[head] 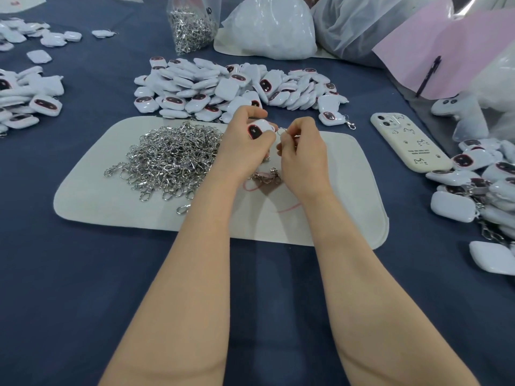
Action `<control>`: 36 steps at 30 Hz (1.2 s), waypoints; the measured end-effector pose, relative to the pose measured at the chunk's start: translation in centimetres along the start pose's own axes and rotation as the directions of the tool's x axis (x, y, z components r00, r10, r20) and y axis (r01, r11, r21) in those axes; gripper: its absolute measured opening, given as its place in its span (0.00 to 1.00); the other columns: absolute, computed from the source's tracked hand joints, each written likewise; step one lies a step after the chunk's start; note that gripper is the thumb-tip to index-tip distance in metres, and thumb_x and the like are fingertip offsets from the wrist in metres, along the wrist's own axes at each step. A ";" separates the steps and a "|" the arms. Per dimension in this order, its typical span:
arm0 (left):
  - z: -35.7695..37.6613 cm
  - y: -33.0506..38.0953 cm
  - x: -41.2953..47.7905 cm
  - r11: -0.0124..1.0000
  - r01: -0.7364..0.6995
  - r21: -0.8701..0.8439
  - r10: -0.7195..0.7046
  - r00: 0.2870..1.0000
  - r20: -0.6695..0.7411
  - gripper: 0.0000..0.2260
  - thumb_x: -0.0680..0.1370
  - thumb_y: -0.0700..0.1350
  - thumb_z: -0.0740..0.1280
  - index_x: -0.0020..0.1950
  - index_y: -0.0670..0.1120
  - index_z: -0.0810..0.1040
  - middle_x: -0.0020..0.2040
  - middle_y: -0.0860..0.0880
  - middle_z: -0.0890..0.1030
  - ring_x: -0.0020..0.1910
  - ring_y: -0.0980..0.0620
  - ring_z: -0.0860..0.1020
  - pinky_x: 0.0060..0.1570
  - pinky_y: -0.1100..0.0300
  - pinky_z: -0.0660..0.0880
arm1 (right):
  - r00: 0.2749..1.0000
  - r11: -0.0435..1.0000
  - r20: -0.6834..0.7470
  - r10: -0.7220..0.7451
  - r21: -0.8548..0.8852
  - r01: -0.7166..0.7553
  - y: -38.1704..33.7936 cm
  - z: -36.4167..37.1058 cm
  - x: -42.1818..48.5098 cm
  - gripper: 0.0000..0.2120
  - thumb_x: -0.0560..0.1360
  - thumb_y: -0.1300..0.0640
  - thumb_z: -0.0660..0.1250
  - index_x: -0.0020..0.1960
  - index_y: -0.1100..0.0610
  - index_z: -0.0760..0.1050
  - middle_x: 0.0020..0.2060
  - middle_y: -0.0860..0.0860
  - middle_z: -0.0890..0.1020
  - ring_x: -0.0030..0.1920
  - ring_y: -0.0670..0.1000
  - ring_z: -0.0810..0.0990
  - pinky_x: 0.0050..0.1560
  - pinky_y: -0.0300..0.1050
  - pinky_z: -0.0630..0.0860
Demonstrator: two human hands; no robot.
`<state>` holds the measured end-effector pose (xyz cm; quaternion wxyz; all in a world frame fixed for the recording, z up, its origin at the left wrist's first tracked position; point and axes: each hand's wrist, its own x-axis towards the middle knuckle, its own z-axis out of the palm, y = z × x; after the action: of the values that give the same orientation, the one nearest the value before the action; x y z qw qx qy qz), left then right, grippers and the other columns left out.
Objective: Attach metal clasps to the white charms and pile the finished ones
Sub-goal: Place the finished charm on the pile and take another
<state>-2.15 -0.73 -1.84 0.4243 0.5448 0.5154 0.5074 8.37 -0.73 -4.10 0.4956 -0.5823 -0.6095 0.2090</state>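
My left hand (245, 140) grips a white charm (259, 129) with a dark oval face, held above the white mat (117, 201). My right hand (302, 151) pinches a small metal clasp (282, 131) right beside the charm's edge. A heap of loose silver clasps (172, 157) lies on the mat to the left of my hands. A large pile of white charms (231, 87) sits just behind the mat. Charms with clasps attached are piled at the right edge (479, 185).
A cream phone (408, 142) lies right of the mat. A clear bag of clasps (192, 23) and white plastic bags (267, 26) stand at the back. More charms (28, 98) lie at the far left. A pink sheet with a pen (429, 76) is at back right.
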 end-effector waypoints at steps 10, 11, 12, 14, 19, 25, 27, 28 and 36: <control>0.0 0.0 -0.2 0.999 0.030 -0.029 -0.030 0.999 0.024 0.10 0.74 0.35 0.62 0.48 0.51 0.72 0.55 0.44 0.79 0.29 0.58 0.72 0.28 0.69 0.71 | 0.999 1.000 0.035 0.001 -0.017 -0.001 0.0 0.0 0.0 0.04 0.78 0.65 0.57 0.47 0.57 0.64 0.46 0.57 0.77 0.48 0.55 0.76 0.44 0.43 0.69; 0.1 0.0 -0.2 0.999 0.032 -0.028 -0.031 0.999 0.025 0.10 0.74 0.36 0.62 0.48 0.51 0.72 0.55 0.44 0.79 0.28 0.58 0.72 0.28 0.69 0.71 | 0.999 1.000 0.037 0.003 -0.016 -0.002 0.0 0.0 0.0 0.04 0.78 0.65 0.57 0.47 0.57 0.64 0.46 0.57 0.77 0.48 0.55 0.76 0.45 0.43 0.69; 0.1 0.0 -0.2 0.999 0.034 -0.020 -0.034 0.999 0.025 0.10 0.74 0.36 0.62 0.48 0.51 0.72 0.54 0.44 0.79 0.27 0.58 0.72 0.29 0.68 0.71 | 0.999 1.000 0.040 0.002 -0.016 -0.002 0.0 0.0 0.0 0.04 0.78 0.65 0.57 0.47 0.57 0.64 0.46 0.58 0.78 0.48 0.56 0.76 0.45 0.43 0.70; 0.1 -0.2 -0.1 0.999 0.041 -0.009 -0.041 0.999 0.020 0.09 0.74 0.37 0.63 0.49 0.50 0.73 0.53 0.45 0.78 0.26 0.58 0.72 0.29 0.68 0.71 | 0.999 1.000 0.049 -0.005 -0.019 0.006 0.0 0.0 0.0 0.04 0.78 0.65 0.57 0.47 0.57 0.64 0.46 0.58 0.78 0.47 0.56 0.76 0.44 0.43 0.69; -0.1 -0.5 0.2 0.999 0.046 0.016 -0.046 0.999 0.018 0.09 0.75 0.37 0.63 0.51 0.49 0.72 0.49 0.48 0.75 0.24 0.60 0.73 0.27 0.70 0.70 | 0.995 0.996 0.081 -0.053 -0.060 0.058 0.1 0.1 -0.2 0.05 0.78 0.66 0.56 0.47 0.57 0.64 0.45 0.56 0.76 0.46 0.54 0.74 0.41 0.40 0.65; -0.5 -0.6 0.4 0.997 0.072 0.036 -0.073 0.997 0.026 0.07 0.75 0.39 0.63 0.48 0.51 0.72 0.49 0.46 0.76 0.22 0.61 0.73 0.31 0.65 0.71 | 0.990 0.988 0.102 -0.100 -0.109 0.111 0.0 0.0 -0.2 0.06 0.77 0.68 0.56 0.46 0.57 0.64 0.44 0.55 0.74 0.43 0.53 0.71 0.38 0.39 0.61; -0.7 -0.6 0.4 0.997 0.068 0.046 -0.069 0.997 0.032 0.08 0.75 0.39 0.63 0.47 0.52 0.71 0.46 0.48 0.76 0.22 0.61 0.73 0.29 0.66 0.71 | 0.988 0.984 0.117 -0.105 -0.132 0.120 0.0 0.0 -0.2 0.07 0.77 0.68 0.56 0.46 0.58 0.64 0.43 0.54 0.73 0.42 0.53 0.69 0.37 0.39 0.60; -0.7 -0.7 0.4 0.997 0.065 0.049 -0.067 0.997 0.033 0.08 0.75 0.38 0.63 0.47 0.51 0.71 0.45 0.49 0.76 0.22 0.61 0.73 0.28 0.67 0.71 | 0.986 0.982 0.124 -0.107 -0.143 0.124 -0.1 0.1 -0.2 0.07 0.76 0.69 0.56 0.45 0.58 0.64 0.43 0.54 0.73 0.41 0.53 0.69 0.37 0.39 0.59; -0.8 -1.1 0.4 0.995 0.015 0.099 -0.021 0.998 0.059 0.09 0.74 0.38 0.64 0.49 0.51 0.73 0.43 0.50 0.79 0.23 0.61 0.73 0.30 0.65 0.70 | 0.989 0.987 0.137 -0.058 -0.139 0.077 -0.1 -0.1 -0.1 0.06 0.76 0.68 0.56 0.45 0.58 0.65 0.42 0.54 0.74 0.41 0.52 0.69 0.35 0.40 0.59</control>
<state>-3.08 -0.31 -2.76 0.4169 0.5754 0.5318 0.4608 8.38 -0.88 -4.06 0.4176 -0.5804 -0.6740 0.1856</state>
